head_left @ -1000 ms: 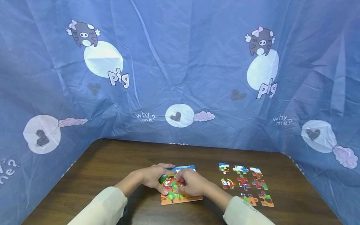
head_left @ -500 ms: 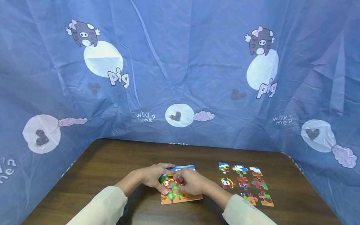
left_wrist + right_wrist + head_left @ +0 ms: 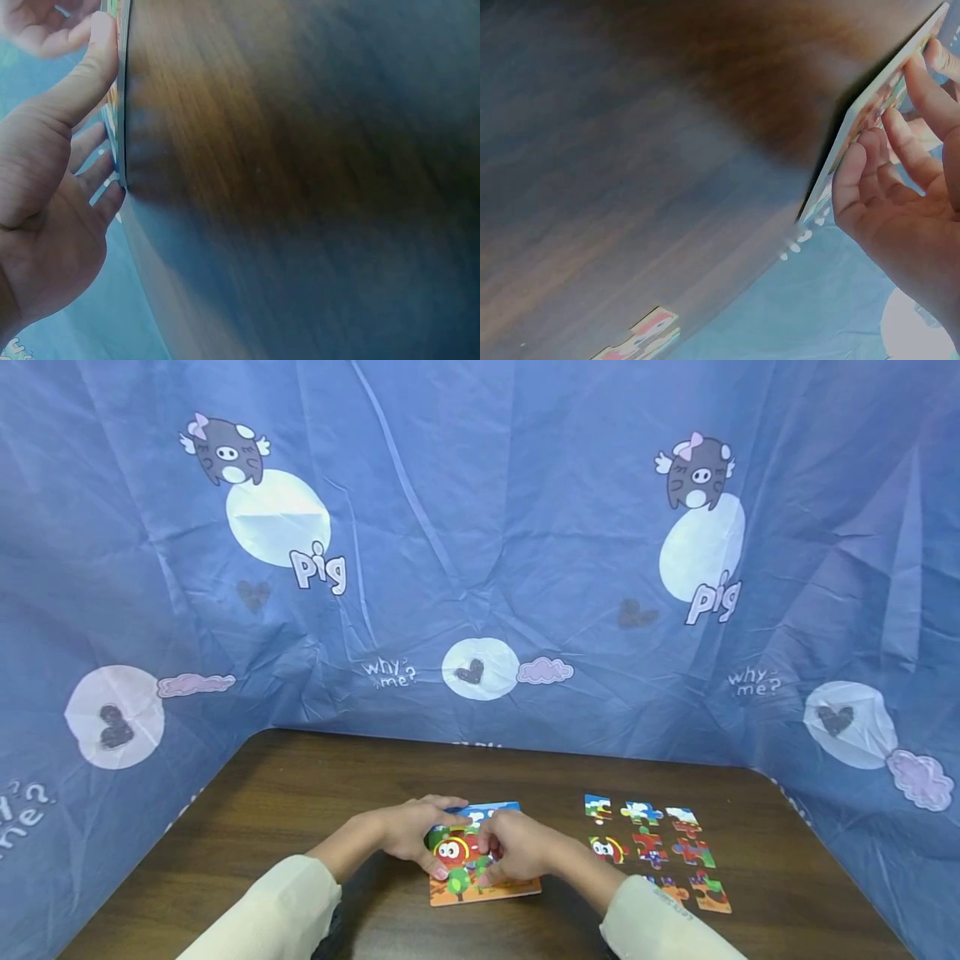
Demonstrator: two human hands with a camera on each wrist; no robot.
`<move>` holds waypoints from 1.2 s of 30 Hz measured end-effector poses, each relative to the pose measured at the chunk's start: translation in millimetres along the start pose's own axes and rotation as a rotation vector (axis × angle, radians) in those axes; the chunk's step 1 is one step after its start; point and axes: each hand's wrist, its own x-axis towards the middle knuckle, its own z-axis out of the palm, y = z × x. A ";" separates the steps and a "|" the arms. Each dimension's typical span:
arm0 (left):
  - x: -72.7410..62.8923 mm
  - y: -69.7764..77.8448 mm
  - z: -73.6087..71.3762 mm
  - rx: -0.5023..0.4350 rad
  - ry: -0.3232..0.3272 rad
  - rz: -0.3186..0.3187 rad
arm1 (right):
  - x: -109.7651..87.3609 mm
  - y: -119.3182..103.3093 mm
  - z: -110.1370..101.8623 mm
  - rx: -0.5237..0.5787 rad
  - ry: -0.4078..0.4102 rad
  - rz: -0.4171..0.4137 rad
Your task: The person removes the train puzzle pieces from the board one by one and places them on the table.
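Note:
A colourful cartoon jigsaw board [image 3: 444,895] lies on the brown table near its front, showing a red character, green trees and an orange lower strip. My left hand [image 3: 408,831] spans the board's left side, its thumb on the picture and its fingers by the far edge. Curled over the board's right half, my right hand [image 3: 521,847] has thumb and index finger around a jigsaw piece, mostly hidden under them. In the right wrist view the fingertips of the right hand [image 3: 907,199] meet the face of the board [image 3: 838,142].
Several loose jigsaw pieces [image 3: 648,846] are set out in rows at the right, the lower ones close to my right sleeve [image 3: 660,922]. A blue cloth [image 3: 480,568] with pig prints hangs around the back and sides of the table [image 3: 337,768].
My right hand has shifted slightly to the right on the board, uncovering more of the red character. The left hand keeps its place, and the loose pieces lie as before.

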 end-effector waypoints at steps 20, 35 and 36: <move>1.2 1.4 -1.7 -0.011 -0.018 -0.030 | -8.7 4.9 -0.5 0.124 0.023 0.079; 1.8 0.8 -1.6 -0.012 -0.026 -0.031 | -16.1 9.5 -8.9 0.214 0.044 0.025; 1.9 0.6 -1.6 -0.010 -0.027 -0.032 | -17.3 10.0 -10.3 0.225 0.046 0.019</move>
